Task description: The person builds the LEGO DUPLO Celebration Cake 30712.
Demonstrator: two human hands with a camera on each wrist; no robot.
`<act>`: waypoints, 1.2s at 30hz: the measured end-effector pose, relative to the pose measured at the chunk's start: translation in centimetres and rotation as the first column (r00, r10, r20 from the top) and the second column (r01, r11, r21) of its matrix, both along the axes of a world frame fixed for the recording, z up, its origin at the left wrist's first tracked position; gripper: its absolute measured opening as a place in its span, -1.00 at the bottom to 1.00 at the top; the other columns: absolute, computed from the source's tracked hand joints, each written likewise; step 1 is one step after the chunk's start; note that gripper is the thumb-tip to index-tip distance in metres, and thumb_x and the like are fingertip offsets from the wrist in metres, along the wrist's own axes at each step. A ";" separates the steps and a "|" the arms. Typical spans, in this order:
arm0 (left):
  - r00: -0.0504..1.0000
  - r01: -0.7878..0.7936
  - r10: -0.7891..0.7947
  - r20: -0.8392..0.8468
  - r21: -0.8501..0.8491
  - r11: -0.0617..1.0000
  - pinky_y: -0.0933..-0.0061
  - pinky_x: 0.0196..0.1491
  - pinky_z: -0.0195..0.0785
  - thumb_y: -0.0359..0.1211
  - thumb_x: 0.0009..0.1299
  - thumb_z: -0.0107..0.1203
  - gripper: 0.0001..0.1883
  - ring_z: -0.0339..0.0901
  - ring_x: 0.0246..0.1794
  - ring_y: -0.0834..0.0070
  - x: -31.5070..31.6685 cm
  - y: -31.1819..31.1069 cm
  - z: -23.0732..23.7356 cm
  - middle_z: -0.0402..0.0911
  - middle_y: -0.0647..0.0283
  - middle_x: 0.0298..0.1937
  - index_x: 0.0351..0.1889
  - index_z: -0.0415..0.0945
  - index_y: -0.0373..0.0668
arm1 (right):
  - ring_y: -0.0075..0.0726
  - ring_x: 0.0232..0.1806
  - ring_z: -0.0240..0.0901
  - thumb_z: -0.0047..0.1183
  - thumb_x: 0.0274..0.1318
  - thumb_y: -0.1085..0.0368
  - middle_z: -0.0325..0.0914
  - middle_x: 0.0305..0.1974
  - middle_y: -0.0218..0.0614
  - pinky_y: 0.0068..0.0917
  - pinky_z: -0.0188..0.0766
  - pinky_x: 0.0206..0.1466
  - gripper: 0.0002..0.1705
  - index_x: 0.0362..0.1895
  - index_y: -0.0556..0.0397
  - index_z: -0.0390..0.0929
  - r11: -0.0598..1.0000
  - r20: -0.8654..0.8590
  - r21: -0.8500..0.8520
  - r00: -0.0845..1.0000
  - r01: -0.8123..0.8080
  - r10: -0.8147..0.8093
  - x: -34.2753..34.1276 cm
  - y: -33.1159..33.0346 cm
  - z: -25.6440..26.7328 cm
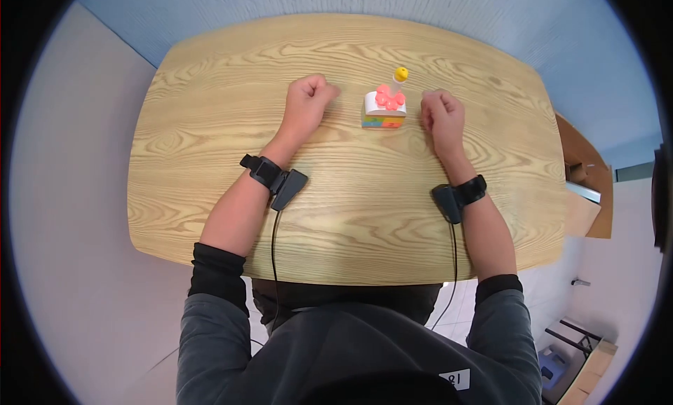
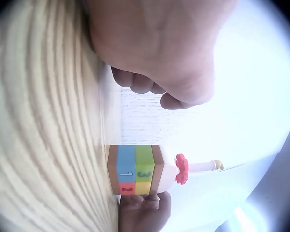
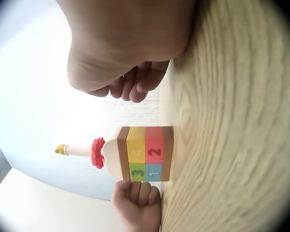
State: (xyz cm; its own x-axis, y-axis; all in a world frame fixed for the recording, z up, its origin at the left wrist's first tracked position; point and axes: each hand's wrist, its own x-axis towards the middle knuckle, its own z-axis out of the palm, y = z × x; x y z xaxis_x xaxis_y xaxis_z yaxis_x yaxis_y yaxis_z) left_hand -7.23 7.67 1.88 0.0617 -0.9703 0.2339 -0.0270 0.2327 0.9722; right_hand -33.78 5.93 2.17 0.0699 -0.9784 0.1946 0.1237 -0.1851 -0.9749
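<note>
A toy cake (image 1: 384, 112) stands upright on the wooden table (image 1: 350, 216), between the two hands. Coloured blocks (image 2: 135, 164) with numbers make up its sides, under a white top. From a red flower-shaped ring (image 3: 98, 153) on that top rises a pale candle (image 2: 202, 166) with a yellow tip (image 1: 401, 73). My left hand (image 1: 307, 104) rests on the table left of the cake, fingers curled in a fist around nothing. To the cake's right, my right hand (image 1: 444, 118) lies with its fingers curled too, also holding nothing. Both hands are apart from the toy in the head view.
Each wrist wears a black strap with a camera (image 1: 289, 189), and cables run from them toward the body. A blue wall (image 1: 336, 0) stands behind the table. On the right, beyond the table's edge, is a brown cardboard piece (image 1: 592, 174).
</note>
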 end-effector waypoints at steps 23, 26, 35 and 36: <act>0.991 -0.060 0.069 0.117 -0.079 0.995 0.51 -0.53 -0.02 -0.43 0.38 0.18 -0.59 0.08 -0.58 0.74 -1.2 1.0 -0.4 0.19 0.50 -0.66 -0.64 0.18 -0.16 | -0.74 -0.54 -0.06 0.19 0.29 0.30 0.10 -0.63 -0.69 -0.55 -0.08 -0.51 -0.50 -0.64 -0.05 0.18 0.995 -0.298 -0.093 0.952 0.045 -0.071 -0.5 0.0 -1.1; 0.992 -0.044 0.052 0.112 -0.075 0.996 0.53 -0.53 -0.01 -0.43 0.38 0.19 -0.59 0.09 -0.57 0.75 -0.9 1.0 -0.8 0.20 0.52 -0.64 -0.64 0.19 -0.14 | -0.74 -0.54 -0.06 0.19 0.30 0.30 0.10 -0.63 -0.70 -0.54 -0.08 -0.51 -0.50 -0.64 -0.05 0.19 0.997 -0.312 -0.067 0.948 0.033 -0.053 -0.3 0.1 -1.1; 0.990 -0.056 0.066 0.121 -0.083 0.995 0.50 -0.52 -0.01 -0.40 0.38 0.19 -0.59 0.09 -0.58 0.72 -1.0 0.8 -1.0 0.19 0.48 -0.66 -0.64 0.19 -0.17 | -0.74 -0.54 -0.05 0.19 0.31 0.29 0.12 -0.62 -0.69 -0.55 -0.07 -0.51 -0.50 -0.63 -0.05 0.20 0.997 -0.300 -0.074 0.953 0.028 -0.049 -0.5 0.1 -1.3; 0.989 -0.061 0.073 0.132 -0.094 0.994 0.50 -0.52 0.00 -0.40 0.39 0.19 -0.59 0.09 -0.58 0.72 -1.0 0.8 -0.8 0.19 0.48 -0.66 -0.64 0.20 -0.17 | -0.75 -0.54 -0.05 0.19 0.31 0.28 0.12 -0.62 -0.69 -0.55 -0.07 -0.51 -0.50 -0.63 -0.05 0.21 0.997 -0.298 -0.076 0.953 0.031 -0.052 -0.4 0.0 -1.4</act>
